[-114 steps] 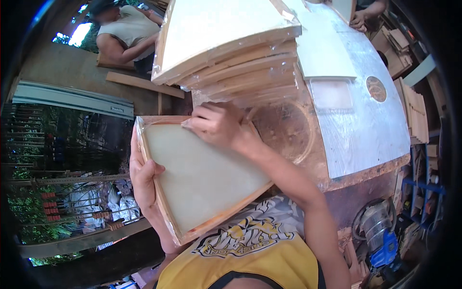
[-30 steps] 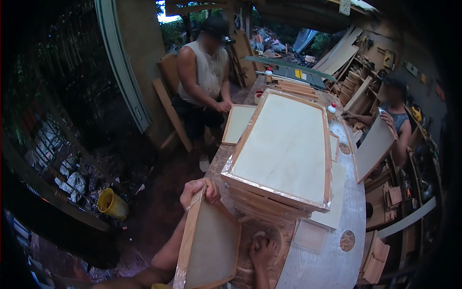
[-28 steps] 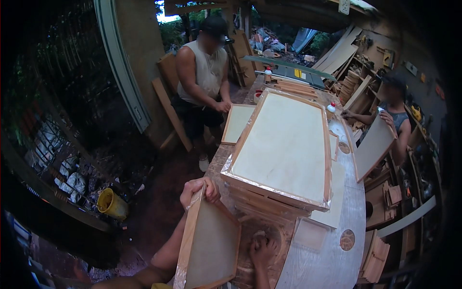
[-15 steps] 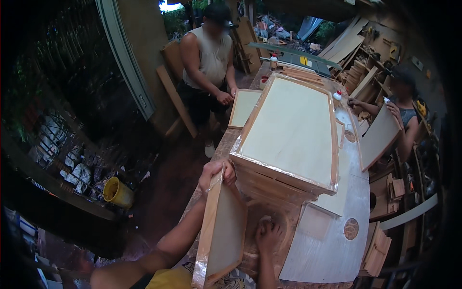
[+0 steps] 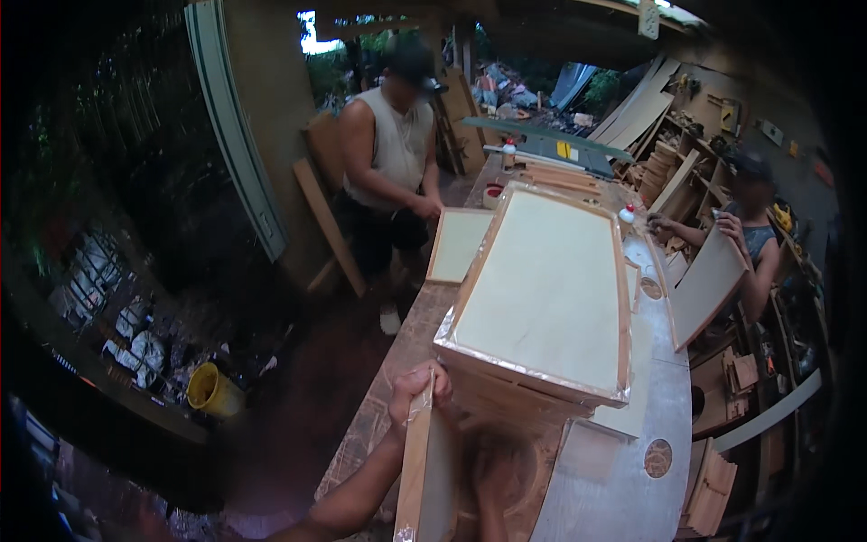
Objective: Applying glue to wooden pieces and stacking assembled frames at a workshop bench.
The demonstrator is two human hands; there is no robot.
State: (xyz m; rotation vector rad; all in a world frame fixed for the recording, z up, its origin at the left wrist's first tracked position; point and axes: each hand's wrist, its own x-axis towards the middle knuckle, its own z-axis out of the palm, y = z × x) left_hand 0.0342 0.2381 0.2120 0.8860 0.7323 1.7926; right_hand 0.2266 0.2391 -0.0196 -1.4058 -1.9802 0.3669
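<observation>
My left hand (image 5: pixel 421 388) is closed around the top edge of a wood-framed panel (image 5: pixel 416 465), which stands on edge with its pale face turned right. Shiny clear tape or film shows along the frame. Right of the panel, low over the brown bench top, is my right hand (image 5: pixel 497 468). It is blurred and in shadow, so its fingers and anything under them cannot be made out. Just beyond both hands rises a stack of similar framed panels (image 5: pixel 546 289), the top one pale with wooden borders.
A person (image 5: pixel 390 154) at the far left handles a smaller framed panel (image 5: pixel 459 244). Another person (image 5: pixel 757 244) on the right holds a panel (image 5: pixel 709 287) upright. Glue bottles (image 5: pixel 627 214) and wood strips lie beyond the stack. A yellow bucket (image 5: pixel 215 390) stands on the floor at left.
The view has tilted up, so the bench appears lower. The panel in my left hand stands more upright and sits lower in view. My right hand has blurred with motion.
</observation>
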